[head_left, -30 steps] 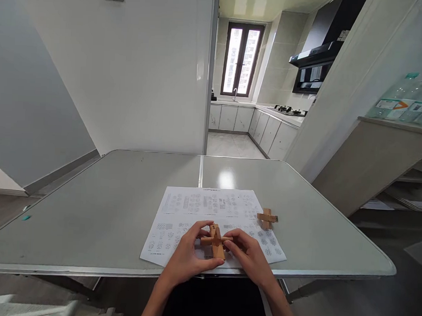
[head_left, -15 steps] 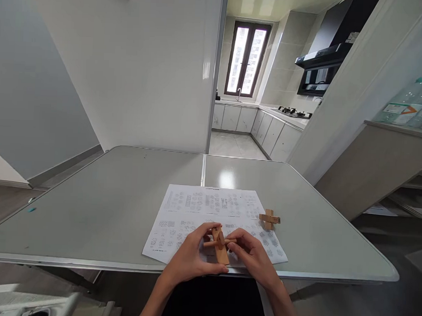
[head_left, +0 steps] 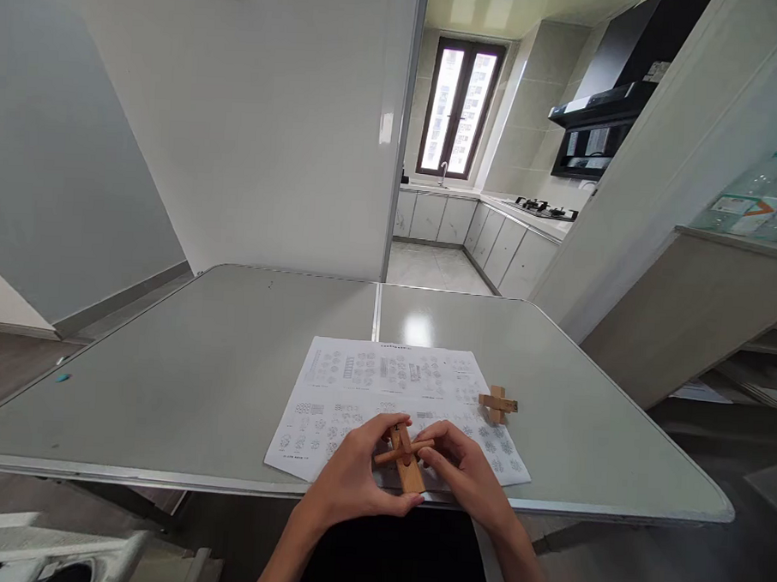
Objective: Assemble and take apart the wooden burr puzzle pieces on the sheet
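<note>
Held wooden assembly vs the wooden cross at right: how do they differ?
Support: the wooden assembly is held by the left hand and right hand; the wooden cross lies untouched at the paper sheet's right edge.
Shape: the assembly has a slim stick across a broad block; the cross shows chunkier crossing bars.
Shared: wood-brown colour, crossing pieces.

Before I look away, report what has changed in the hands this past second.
The stick has turned: its left end swung toward the person, so it now slants where it ran nearly level. Nothing was taken hold of or let go: the left hand grips the block, the right hand the stick's right end. The paper and cross stayed put.
</note>
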Demonstrator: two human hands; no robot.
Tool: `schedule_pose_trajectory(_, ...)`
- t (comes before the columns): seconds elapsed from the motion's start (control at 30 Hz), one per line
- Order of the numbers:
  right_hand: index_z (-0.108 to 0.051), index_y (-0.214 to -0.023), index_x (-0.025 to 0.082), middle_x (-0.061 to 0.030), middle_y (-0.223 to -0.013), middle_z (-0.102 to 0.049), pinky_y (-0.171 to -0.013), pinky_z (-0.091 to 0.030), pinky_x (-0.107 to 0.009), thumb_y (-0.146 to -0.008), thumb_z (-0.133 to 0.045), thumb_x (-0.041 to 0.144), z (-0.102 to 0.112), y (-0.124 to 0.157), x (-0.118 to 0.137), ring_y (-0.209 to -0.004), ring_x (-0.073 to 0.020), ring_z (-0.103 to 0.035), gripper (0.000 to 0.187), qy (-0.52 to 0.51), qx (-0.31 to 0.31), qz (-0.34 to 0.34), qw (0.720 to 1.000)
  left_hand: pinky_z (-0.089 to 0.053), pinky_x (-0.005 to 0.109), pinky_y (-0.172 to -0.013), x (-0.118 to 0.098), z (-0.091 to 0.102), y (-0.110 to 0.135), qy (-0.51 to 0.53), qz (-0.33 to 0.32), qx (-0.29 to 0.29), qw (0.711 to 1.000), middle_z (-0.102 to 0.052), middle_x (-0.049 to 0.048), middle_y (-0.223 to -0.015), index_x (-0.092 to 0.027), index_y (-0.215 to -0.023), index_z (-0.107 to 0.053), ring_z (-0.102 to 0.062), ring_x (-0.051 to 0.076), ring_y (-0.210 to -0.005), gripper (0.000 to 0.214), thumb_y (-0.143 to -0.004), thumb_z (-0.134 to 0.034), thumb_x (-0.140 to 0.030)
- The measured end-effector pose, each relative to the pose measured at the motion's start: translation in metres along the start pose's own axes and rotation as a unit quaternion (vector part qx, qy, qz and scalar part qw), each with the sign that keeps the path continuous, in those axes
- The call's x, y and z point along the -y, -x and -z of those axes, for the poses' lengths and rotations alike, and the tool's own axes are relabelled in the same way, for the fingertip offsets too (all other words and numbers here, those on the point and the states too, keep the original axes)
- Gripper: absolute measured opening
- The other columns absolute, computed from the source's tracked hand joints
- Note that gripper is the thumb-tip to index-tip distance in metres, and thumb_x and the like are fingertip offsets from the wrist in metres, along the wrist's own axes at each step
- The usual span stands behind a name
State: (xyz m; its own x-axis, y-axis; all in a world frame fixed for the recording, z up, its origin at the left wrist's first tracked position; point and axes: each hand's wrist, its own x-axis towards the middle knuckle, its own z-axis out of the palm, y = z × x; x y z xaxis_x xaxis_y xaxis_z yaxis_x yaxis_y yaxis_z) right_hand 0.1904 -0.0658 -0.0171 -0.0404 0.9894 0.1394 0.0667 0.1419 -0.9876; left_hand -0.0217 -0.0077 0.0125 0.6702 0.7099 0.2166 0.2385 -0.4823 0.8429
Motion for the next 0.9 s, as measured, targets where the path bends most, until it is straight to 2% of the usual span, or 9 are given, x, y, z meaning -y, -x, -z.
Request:
schedule_pose_trajectory(0.1,-0.069,-0.1,0.024,-0.0028,-0.098,-0.071,-0.084,-0.052,-0.033,-0.098,-0.068,0.046,0.0002,-0.0004,0.0004,-0.09,-0.0206,-0.066,0.023,0.007,-0.008,-0.008,1.0,-0.054,0.046,-0.104,0.0008,-0.0002,-0.0012,0.019,-0.001,0.009,1.0,-0.066,0.0059,-0.134,-0.03,-0.142,-0.053,-0.065,0.03,-0.119,0.083,-0.068,-0.09,-0.029)
schedule_pose_trajectory(0.2,-0.068,-0.102,0.024,-0.0029,-0.099,-0.071,-0.084,-0.053,-0.033,-0.098,-0.067,0.049,0.001,-0.0003,0.0004,-0.091,-0.0208,-0.066,0.025,0.003,-0.006,-0.019,1.0,-0.054,0.047,-0.105,0.0015,-0.0005,-0.0022,0.038,0.009,0.018,0.999,-0.065,0.0067,-0.137,-0.031,-0.145,-0.052,-0.064,0.031,-0.123,0.085,-0.069,-0.091,-0.034)
schedule_pose_trajectory(0.37,-0.066,-0.102,0.025,-0.0027,-0.098,-0.071,-0.084,-0.054,-0.033,-0.097,-0.067,0.052,0.001,-0.0005,-0.0013,-0.092,-0.0214,-0.067,0.028,-0.006,-0.02,-0.028,0.999,-0.05,0.051,-0.112,0.0014,-0.0016,-0.0028,0.057,0.052,-0.002,0.997,-0.064,0.0088,-0.14,-0.029,-0.148,-0.051,-0.06,0.034,-0.13,0.09,-0.069,-0.092,-0.04)
schedule_pose_trajectory(0.6,-0.067,-0.106,0.026,-0.0053,-0.112,-0.071,-0.098,-0.053,-0.038,-0.099,-0.066,0.05,-0.0001,-0.0012,0.0018,-0.109,-0.0251,-0.068,0.025,-0.001,-0.013,-0.014,1.0,-0.051,0.048,-0.11,-0.0003,-0.002,-0.0022,0.074,0.056,-0.011,0.996,-0.065,0.0074,-0.137,-0.031,-0.149,-0.046,-0.063,0.031,-0.127,0.092,-0.07,-0.092,-0.033)
schedule_pose_trajectory(0.73,-0.068,-0.11,0.026,-0.0069,-0.117,-0.071,-0.105,-0.052,-0.042,-0.1,-0.064,0.05,-0.0011,-0.002,0.0062,-0.116,-0.0273,-0.067,0.027,-0.002,-0.009,0.005,1.0,-0.05,0.049,-0.111,-0.0004,-0.0016,-0.0009,0.077,0.048,-0.019,0.996,-0.06,0.0081,-0.145,-0.034,-0.152,-0.04,-0.061,0.031,-0.128,0.095,-0.072,-0.091,-0.032)
schedule_pose_trajectory(0.8,-0.068,-0.115,0.027,-0.0081,-0.124,-0.069,-0.11,-0.05,-0.045,-0.1,-0.063,0.05,-0.001,-0.002,0.0064,-0.121,-0.0286,-0.064,0.028,0.003,-0.005,0.015,1.0,-0.049,0.05,-0.111,-0.0006,-0.0013,-0.0002,0.072,0.039,-0.026,0.996,-0.056,0.0079,-0.149,-0.035,-0.151,-0.041,-0.06,0.031,-0.129,0.093,-0.073,-0.09,-0.03)
schedule_pose_trajectory(0.9,-0.065,-0.127,0.03,-0.0079,-0.138,-0.063,-0.118,-0.044,-0.049,-0.101,-0.061,0.051,0.0002,-0.0019,0.0029,-0.132,-0.0293,-0.058,0.033,0.003,-0.012,0.023,1.0,-0.051,0.05,-0.108,-0.0005,-0.0013,0.001,0.055,0.039,-0.042,0.997,-0.058,0.0072,-0.144,-0.036,-0.15,-0.041,-0.061,0.029,-0.123,0.088,-0.076,-0.087,-0.03)
